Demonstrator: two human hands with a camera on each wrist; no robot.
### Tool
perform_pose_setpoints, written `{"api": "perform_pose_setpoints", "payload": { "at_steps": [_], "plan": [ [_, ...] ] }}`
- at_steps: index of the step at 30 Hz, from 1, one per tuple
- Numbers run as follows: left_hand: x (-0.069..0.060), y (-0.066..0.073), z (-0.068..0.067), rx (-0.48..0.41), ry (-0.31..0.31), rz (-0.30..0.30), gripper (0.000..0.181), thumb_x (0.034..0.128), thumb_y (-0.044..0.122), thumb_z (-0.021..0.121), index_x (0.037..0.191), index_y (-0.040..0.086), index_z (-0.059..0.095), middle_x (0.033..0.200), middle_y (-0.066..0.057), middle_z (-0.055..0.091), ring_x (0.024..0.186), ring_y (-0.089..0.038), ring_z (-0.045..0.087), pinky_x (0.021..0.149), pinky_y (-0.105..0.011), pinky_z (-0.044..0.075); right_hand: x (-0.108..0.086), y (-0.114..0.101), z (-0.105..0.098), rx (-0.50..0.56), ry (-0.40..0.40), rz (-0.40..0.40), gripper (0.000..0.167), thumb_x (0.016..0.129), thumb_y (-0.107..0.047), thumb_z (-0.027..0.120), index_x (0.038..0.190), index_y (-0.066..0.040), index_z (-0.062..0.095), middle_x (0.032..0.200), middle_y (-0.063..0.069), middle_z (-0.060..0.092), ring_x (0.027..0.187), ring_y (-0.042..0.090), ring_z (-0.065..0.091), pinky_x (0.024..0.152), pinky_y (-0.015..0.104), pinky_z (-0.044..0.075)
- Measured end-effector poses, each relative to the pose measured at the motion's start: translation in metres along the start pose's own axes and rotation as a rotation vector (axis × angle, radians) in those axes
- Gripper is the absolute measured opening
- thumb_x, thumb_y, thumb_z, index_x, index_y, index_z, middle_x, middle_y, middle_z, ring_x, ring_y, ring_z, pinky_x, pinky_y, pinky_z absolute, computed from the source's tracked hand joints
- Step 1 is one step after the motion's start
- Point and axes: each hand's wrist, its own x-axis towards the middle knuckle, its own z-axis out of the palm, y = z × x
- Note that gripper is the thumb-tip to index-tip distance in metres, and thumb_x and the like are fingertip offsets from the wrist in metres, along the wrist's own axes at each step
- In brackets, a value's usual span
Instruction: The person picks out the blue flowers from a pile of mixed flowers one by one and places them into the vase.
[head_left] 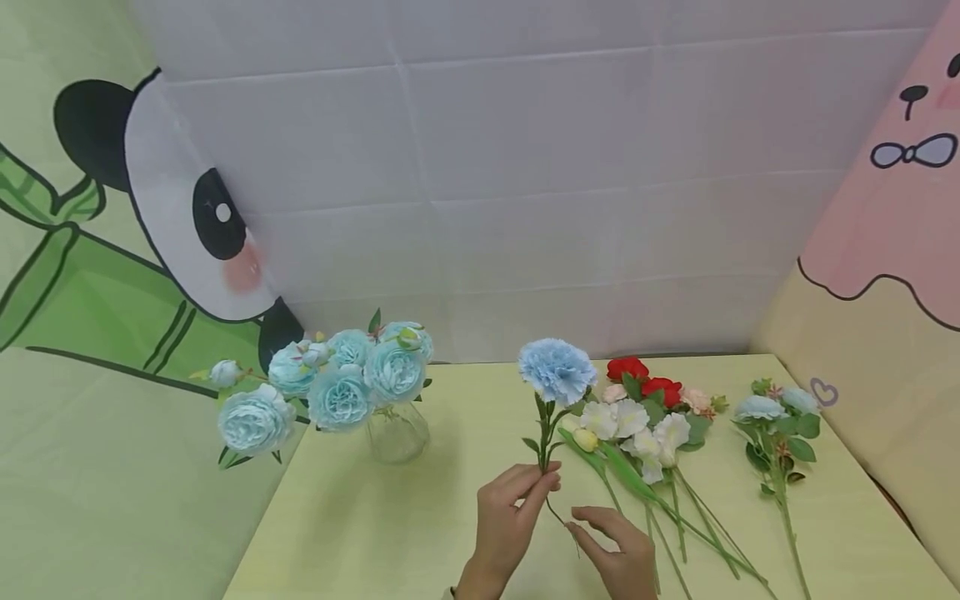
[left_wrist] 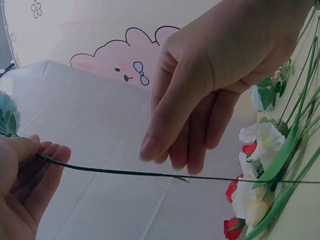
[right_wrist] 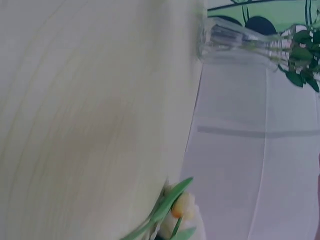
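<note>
Left hand [head_left: 507,512] pinches blue flower [head_left: 557,371] by stem [left_wrist: 110,171]; right hand [head_left: 621,550] nearby.

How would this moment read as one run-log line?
Left hand: holds blue flower | right hand: near stem | vase: holds flowers | table: loose flowers

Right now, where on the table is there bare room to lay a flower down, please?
The widest bare part of the table lies between the glass vase and the left hand, continuing in front of the vase. A narrow strip divides the flower pile from the blue spray. It is crowded beside the right hand, where loose stems cross.
</note>
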Motion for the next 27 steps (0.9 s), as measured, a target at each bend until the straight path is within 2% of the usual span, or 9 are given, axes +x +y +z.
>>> {"api": "perform_pose_setpoints", "payload": {
  "at_steps": [3, 6, 10, 14, 18, 22, 27],
  "plan": [
    [0.001, -0.003, -0.001, 0.004, 0.001, -0.034, 0.009, 0.0854, 0.009, 0.063, 0.083, 0.012, 0.072, 0.075, 0.001, 0.070, 0.069, -0.006, 0.066, 0.061, -0.012, 0.050, 0.001, 0.006, -0.011, -0.042, 0.037, 0.066, 0.030, 0.059, 0.011, 0.078, 0.083, -0.006, 0.071, 0.077, 0.006, 0.070, 0.080, -0.009, 0.061, 0.070, 0.005, 0.047],
    [0.002, -0.006, -0.002, 0.017, 0.008, -0.058, 0.009, 0.0850, 0.010, 0.064, 0.086, 0.012, 0.072, 0.074, 0.001, 0.070, 0.069, -0.006, 0.066, 0.062, -0.013, 0.051, 0.001, 0.013, -0.023, -0.090, 0.075, 0.134, 0.027, 0.061, 0.012, 0.077, 0.081, -0.005, 0.071, 0.078, -0.001, 0.070, 0.080, -0.011, 0.060, 0.071, 0.005, 0.047],
    [0.004, -0.011, -0.006, 0.036, 0.030, -0.040, 0.009, 0.0832, 0.007, 0.065, 0.087, 0.011, 0.072, 0.075, -0.001, 0.070, 0.070, -0.009, 0.067, 0.064, -0.014, 0.052, 0.002, 0.019, -0.040, -0.118, 0.113, 0.229, 0.019, 0.067, 0.010, 0.074, 0.081, -0.002, 0.071, 0.082, -0.014, 0.067, 0.078, -0.010, 0.061, 0.071, 0.005, 0.048],
    [0.007, -0.013, -0.009, 0.029, 0.052, -0.042, 0.011, 0.0822, 0.007, 0.066, 0.090, 0.009, 0.073, 0.075, -0.001, 0.071, 0.071, -0.012, 0.068, 0.064, -0.014, 0.052, 0.000, 0.022, -0.051, -0.138, 0.157, 0.306, 0.016, 0.068, 0.011, 0.072, 0.080, 0.000, 0.071, 0.080, -0.017, 0.066, 0.073, -0.008, 0.061, 0.068, 0.006, 0.049],
    [0.008, -0.014, -0.011, 0.013, 0.065, -0.052, 0.013, 0.0802, 0.007, 0.068, 0.092, 0.005, 0.073, 0.073, -0.002, 0.071, 0.067, -0.010, 0.067, 0.061, -0.014, 0.052, -0.001, 0.023, -0.059, -0.172, 0.213, 0.390, 0.016, 0.068, 0.014, 0.071, 0.078, 0.001, 0.071, 0.076, -0.023, 0.063, 0.068, -0.012, 0.059, 0.062, 0.006, 0.048],
    [0.009, -0.016, -0.012, 0.024, 0.072, -0.020, 0.011, 0.0782, 0.007, 0.070, 0.088, 0.003, 0.073, 0.072, -0.003, 0.071, 0.062, -0.008, 0.067, 0.056, -0.013, 0.050, -0.003, 0.025, -0.069, -0.206, 0.273, 0.461, 0.012, 0.070, 0.011, 0.072, 0.076, 0.001, 0.071, 0.071, -0.029, 0.060, 0.062, -0.013, 0.057, 0.056, 0.005, 0.046],
    [0.013, -0.016, -0.016, 0.052, 0.076, 0.004, 0.011, 0.0762, 0.007, 0.072, 0.086, 0.004, 0.074, 0.078, -0.005, 0.072, 0.068, -0.011, 0.069, 0.061, -0.013, 0.052, -0.004, 0.024, -0.077, -0.245, 0.307, 0.569, 0.007, 0.073, 0.005, 0.073, 0.077, -0.001, 0.072, 0.066, -0.031, 0.058, 0.058, -0.011, 0.057, 0.054, 0.006, 0.046]
  ]
}}
